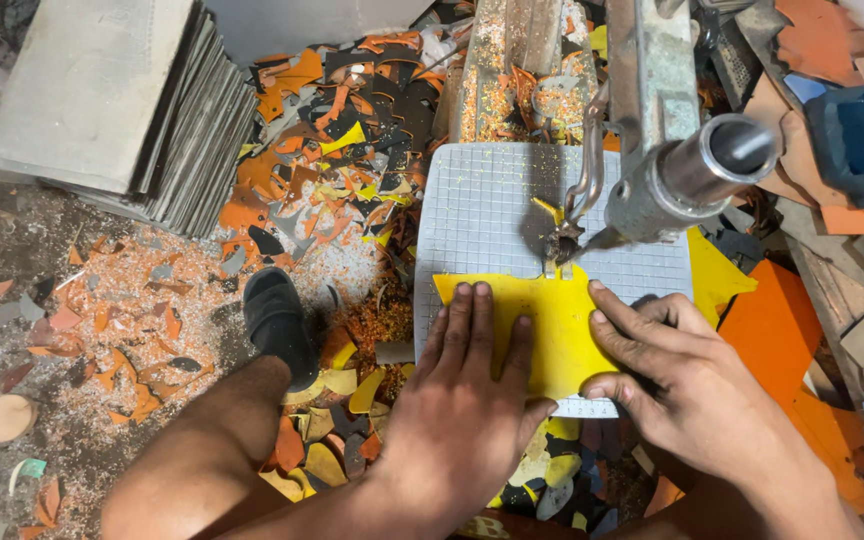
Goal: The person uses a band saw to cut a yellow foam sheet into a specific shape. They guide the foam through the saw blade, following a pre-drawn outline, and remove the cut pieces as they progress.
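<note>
Hands [472,400] [677,385] flat on smooth yellow sheet [552,330]

yellow sheet [552,325] | flat on gridded saw table [482,210] | notch cut in top edge

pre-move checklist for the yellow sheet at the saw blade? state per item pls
1. Left hand flat on yellow sheet: ok.
2. Right hand on the sheet's right edge: ok.
3. Sheet lying flat on gridded table: ok.
4. Blade in the notch at the sheet's far edge: ok.
5. Fingertips away from blade: right index is closest, margin cannot tell.
6. Table surface clean: not ok, fine chips scattered near the blade.
</note>
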